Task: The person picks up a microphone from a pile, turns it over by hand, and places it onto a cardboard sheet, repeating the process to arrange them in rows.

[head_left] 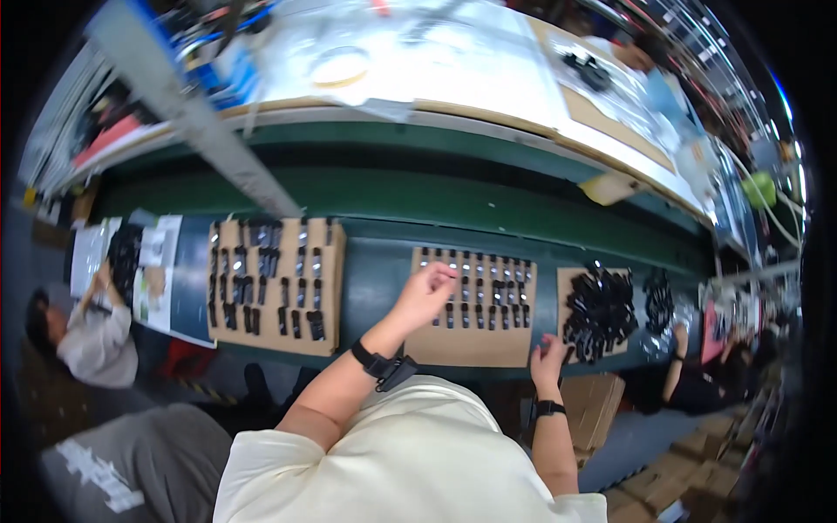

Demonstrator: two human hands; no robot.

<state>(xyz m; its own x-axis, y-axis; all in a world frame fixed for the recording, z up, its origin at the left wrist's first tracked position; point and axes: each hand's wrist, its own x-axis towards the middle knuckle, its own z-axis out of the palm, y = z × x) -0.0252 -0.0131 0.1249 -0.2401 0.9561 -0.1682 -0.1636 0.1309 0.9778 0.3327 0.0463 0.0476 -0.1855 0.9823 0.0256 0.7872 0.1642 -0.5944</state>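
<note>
My left hand (425, 292) hovers over the left part of a brown cardboard sheet (481, 349), thumb and fingertips pinched. Whatever lies in that pinch is too small to name. Short black pieces with shiny bands (479, 315) stand in neat rows on this sheet. To the right, my right hand (547, 359) is between the sheet and a heaped pile of black pieces (602, 309), its fingers curled in. A dark bit shows beside its fingertips, but I cannot tell whether it is held. The pile rests on a smaller cardboard (567, 281).
Another cardboard (332, 288) at left carries more rows of black pieces. A green bench (379, 288) runs beneath everything, with a raised white shelf (488, 78) behind. A grey post (209, 122) slants at left. One person (96, 340) works at far left, others at right. Cardboard box (593, 405) below.
</note>
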